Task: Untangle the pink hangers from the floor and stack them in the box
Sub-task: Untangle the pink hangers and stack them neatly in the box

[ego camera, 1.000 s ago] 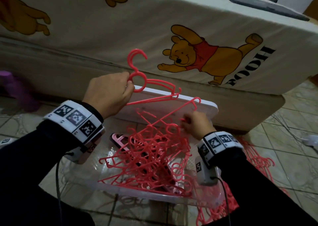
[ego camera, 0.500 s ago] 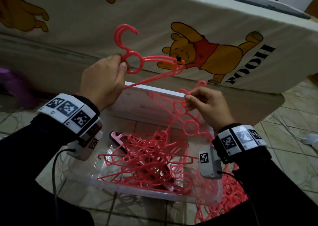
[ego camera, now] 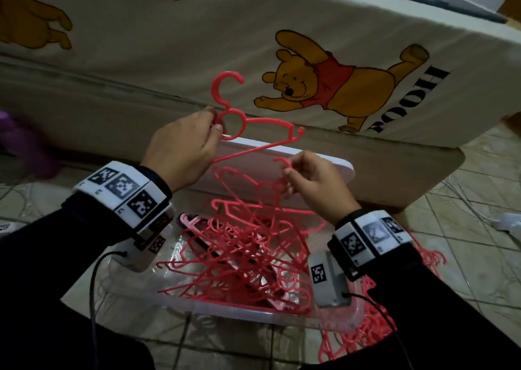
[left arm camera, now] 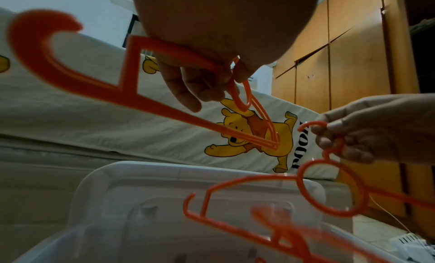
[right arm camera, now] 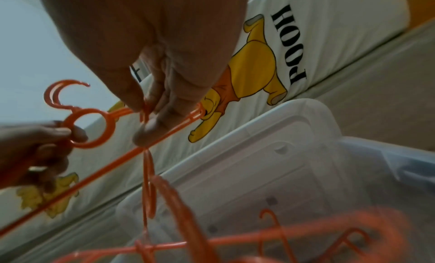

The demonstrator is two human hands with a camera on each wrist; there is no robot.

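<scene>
Head view: your left hand (ego camera: 183, 147) pinches a pink hanger (ego camera: 253, 133) at its ring, hook up, frame centre, clear of the rest. Your right hand (ego camera: 315, 183) pinches the hook of a second hanger (ego camera: 270, 189), which hangs into the tangled pile (ego camera: 239, 262) in the clear box (ego camera: 197, 310) at lower centre. More hangers (ego camera: 363, 333) lie on the floor at lower right. The bedsheet (ego camera: 394, 93) behind reads "POOH", seen upside down.

Left wrist view: fingers (left arm camera: 186, 88) are curled round the hanger's ring; plastic looks orange here, thin ribbed bars.

Right wrist view: thumb and fingertips (right arm camera: 150, 129) pinch the second hanger's neck; "POOH" at upper right.
</scene>
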